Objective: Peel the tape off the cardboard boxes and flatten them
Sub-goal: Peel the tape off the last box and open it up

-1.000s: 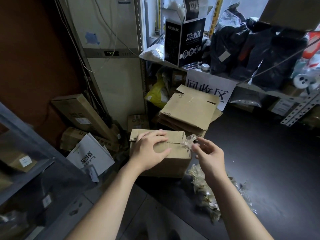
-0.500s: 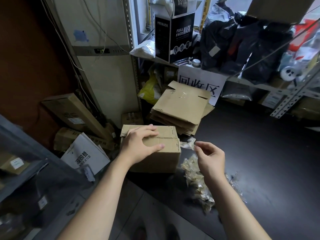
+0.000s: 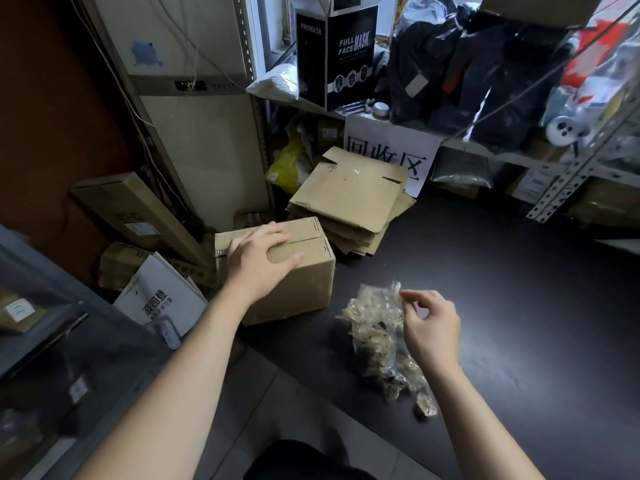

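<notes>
Head view. Item: closed cardboard box [image 3: 294, 292], upright at the left edge of a dark floor mat [image 3: 502, 306], top flaps meeting in a seam.

Left hand [image 3: 261, 261]: palm down on the box top, fingers straight and spread, resting flat and gripping nothing.

Right hand [image 3: 431, 327]: right of the box and apart from it, fingers curled, fingertips [image 3: 403, 294] at the upper edge of a heap of crumpled clear tape [image 3: 377, 327]; whether they pinch the tape cannot be told. The heap lies on the mat, near the box's right side.

Beyond the box, far side: stack of flattened cardboard boxes [image 3: 349, 199], touching or just behind it.

Behind the stack: white paper sign [image 3: 388, 150] with large printed characters, hung from a shelf edge; above it a black "Full Face Mask" carton [image 3: 349, 53].

Left of the stack: yellow bag [image 3: 285, 164].

Far left: long brown carton [image 3: 131, 216], tilted; nearer, a white printed carton [image 3: 159, 299].
</notes>
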Motion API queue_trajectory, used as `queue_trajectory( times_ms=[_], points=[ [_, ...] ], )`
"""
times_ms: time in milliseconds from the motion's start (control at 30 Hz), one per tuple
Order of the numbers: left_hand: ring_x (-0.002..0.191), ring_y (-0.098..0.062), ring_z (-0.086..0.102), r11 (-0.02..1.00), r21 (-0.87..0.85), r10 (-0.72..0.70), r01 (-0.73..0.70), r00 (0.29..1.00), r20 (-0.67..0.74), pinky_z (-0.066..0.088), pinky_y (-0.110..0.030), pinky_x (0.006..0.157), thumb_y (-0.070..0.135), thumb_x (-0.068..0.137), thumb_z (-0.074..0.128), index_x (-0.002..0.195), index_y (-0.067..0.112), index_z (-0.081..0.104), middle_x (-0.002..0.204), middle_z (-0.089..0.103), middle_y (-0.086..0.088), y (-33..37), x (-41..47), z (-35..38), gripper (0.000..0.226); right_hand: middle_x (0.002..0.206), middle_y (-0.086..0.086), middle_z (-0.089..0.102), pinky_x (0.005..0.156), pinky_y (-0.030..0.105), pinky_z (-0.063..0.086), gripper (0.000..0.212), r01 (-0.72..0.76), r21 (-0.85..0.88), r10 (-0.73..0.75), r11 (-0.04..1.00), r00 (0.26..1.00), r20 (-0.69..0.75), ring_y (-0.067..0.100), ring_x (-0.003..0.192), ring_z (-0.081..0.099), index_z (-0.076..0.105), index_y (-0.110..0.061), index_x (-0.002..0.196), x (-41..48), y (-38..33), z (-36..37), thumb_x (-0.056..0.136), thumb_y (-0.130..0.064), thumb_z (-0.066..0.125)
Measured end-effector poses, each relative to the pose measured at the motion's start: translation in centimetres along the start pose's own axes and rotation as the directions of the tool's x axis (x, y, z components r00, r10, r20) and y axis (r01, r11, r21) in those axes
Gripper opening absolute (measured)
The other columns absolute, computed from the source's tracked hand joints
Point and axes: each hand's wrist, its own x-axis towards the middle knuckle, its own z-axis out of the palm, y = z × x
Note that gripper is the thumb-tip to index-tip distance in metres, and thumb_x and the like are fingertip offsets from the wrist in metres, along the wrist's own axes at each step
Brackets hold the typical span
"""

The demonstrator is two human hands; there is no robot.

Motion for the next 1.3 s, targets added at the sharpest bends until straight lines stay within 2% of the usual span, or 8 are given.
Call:
queue_trajectory(
  times_ms=[233,400,500,600,900,1000,1167,1300],
  points=[
    [0.138,-0.004,0.039,0.998,0.044,0.050,-0.049,0.998,-0.024,0.019,-0.021,0.106,0.054,0.086,0.073,0.125,0.032,0.069,0.145,0.052,0.024,-0.2,-0.4,0.5,0.045,0.114,-0.003,0.048,0.093,0.028,0.041,0.022,0.136,-0.248,-0.069,0.959,0.963,0.261,0.019,0.114,0.051,0.079,-0.013,0.107,0.1,3.3,1.5,0.104,-0.023,0.060],
    [0.140,-0.003,0.040,0.997,0.047,0.061,-0.060,0.998,-0.030,0.019,-0.022,0.108,0.058,0.085,0.073,0.123,0.034,0.069,0.145,0.052,0.024,-0.5,-0.3,0.8,0.045,0.088,-0.003,0.051,0.076,0.035,0.037,0.041,0.122,-0.258,-0.049,0.958,0.960,0.275,0.028,0.097,0.054,0.058,-0.019,0.068,-0.4,2.3,2.1,0.107,-0.028,0.049],
    [0.140,-0.003,0.040,0.996,0.062,0.067,-0.065,0.997,-0.028,0.020,-0.023,0.108,0.060,0.084,0.072,0.123,0.034,0.069,0.144,0.053,0.024,-0.7,-0.3,0.9,0.046,0.083,-0.007,0.066,0.073,0.032,0.040,0.009,0.122,-0.191,-0.078,0.974,0.972,0.223,0.021,0.088,0.063,0.068,-0.025,0.095,-0.6,1.7,2.7,0.100,-0.025,0.061],
    [0.139,-0.003,0.040,0.997,0.055,0.063,-0.062,0.998,-0.025,0.019,-0.023,0.107,0.062,0.083,0.071,0.123,0.035,0.069,0.144,0.052,0.025,-0.9,-0.4,0.9,0.047,0.084,-0.012,0.072,0.078,0.033,0.050,0.028,0.075,-0.120,-0.049,0.990,0.977,0.210,0.012,0.084,0.067,0.060,-0.032,0.119,-1.0,0.7,2.9,0.094,-0.023,0.071],
    [0.139,-0.005,0.040,0.996,0.051,0.080,-0.080,0.997,-0.009,0.018,-0.023,0.108,0.068,0.081,0.065,0.123,0.037,0.068,0.144,0.051,0.026,-1.4,-0.1,0.9,0.052,0.094,-0.006,0.059,0.083,0.037,0.045,0.044,0.137,-0.173,-0.093,0.975,0.965,0.245,0.019,0.098,0.058,0.062,-0.022,0.066,-1.2,-0.5,4.0,0.106,-0.033,0.049],
    [0.138,-0.008,0.041,0.997,0.061,0.052,-0.053,0.999,0.012,0.021,-0.025,0.107,0.075,0.077,0.056,0.124,0.040,0.066,0.143,0.049,0.030,-1.4,-0.1,0.9,0.060,0.096,-0.007,0.063,0.080,0.036,0.047,0.008,0.178,-0.136,-0.159,0.975,0.977,0.139,0.018,0.096,0.060,0.064,-0.021,0.096,-1.5,-1.0,4.1,0.100,-0.028,0.064],
    [0.131,-0.007,0.050,0.969,-0.203,0.131,-0.140,0.990,-0.055,0.035,-0.028,0.115,0.034,0.088,0.076,0.127,0.027,0.070,0.140,0.058,0.018,-0.8,-0.2,-0.2,0.039,0.109,-0.009,0.063,0.088,0.034,0.044,0.029,0.241,-0.126,-0.233,0.962,0.970,0.074,0.019,0.112,0.051,0.064,-0.018,0.116,-1.8,-3.0,4.9,0.090,-0.022,0.075],
    [0.113,-0.005,0.063,0.909,-0.281,0.201,-0.308,0.914,-0.352,0.044,-0.017,0.102,0.001,0.085,0.075,0.111,0.011,0.076,0.118,0.068,0.002,-0.9,-0.5,-2.7,0.028,0.133,-0.009,0.059,0.088,0.004,0.035,0.050,0.232,0.023,-0.231,0.973,0.953,0.194,0.011,0.125,0.050,0.055,-0.023,0.141,-1.8,-6.0,6.4,0.094,-0.028,0.072]
  ],
)
